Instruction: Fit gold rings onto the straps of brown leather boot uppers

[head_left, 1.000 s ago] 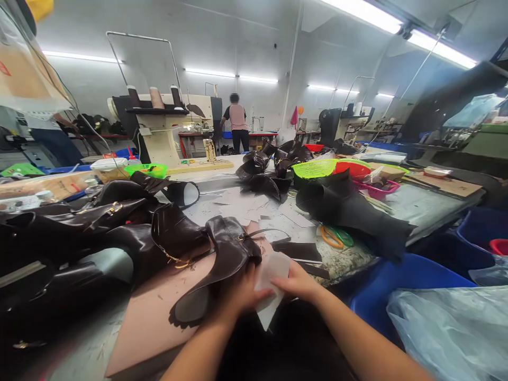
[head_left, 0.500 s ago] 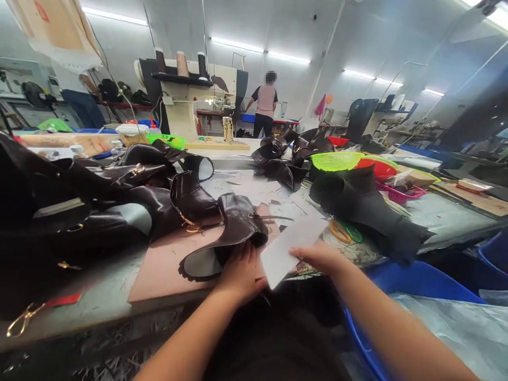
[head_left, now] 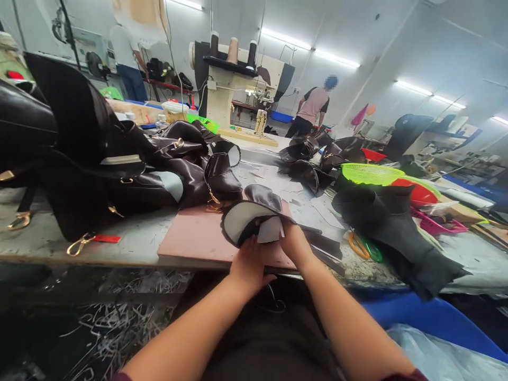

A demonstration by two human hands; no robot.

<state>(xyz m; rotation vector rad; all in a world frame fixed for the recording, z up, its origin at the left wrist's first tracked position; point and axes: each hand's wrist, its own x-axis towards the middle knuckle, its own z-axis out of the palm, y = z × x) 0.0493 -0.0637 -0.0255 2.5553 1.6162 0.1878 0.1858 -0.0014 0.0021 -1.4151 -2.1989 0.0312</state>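
A dark brown leather shoe upper (head_left: 264, 197) lies tilted on the pink board, its pale-lined opening facing me. My left hand (head_left: 248, 270) grips its near lower edge, fingertips partly hidden in the opening and thumb stretched to the right. A whitish sheet (head_left: 270, 230), stiff-looking like card, sits partly inside the opening. At the sheet's right edge is my right hand (head_left: 296, 246), closed on it, with the fingers largely hidden by the upper's rim. Beneath all this is the pink board (head_left: 186, 235).
More brown uppers with gold clasps (head_left: 190, 177) crowd the left. To the right lie scissors with orange and green handles (head_left: 359, 246), a black upper (head_left: 381, 217) and a green basket (head_left: 369, 173). A sewing machine (head_left: 222, 90) and a person (head_left: 313, 106) are beyond; a blue bin (head_left: 420, 312) is below right.
The whitish sheet has gone from beside the upper into its opening, carried left by my right hand. The upper has turned so its opening faces me. My view has swung left.
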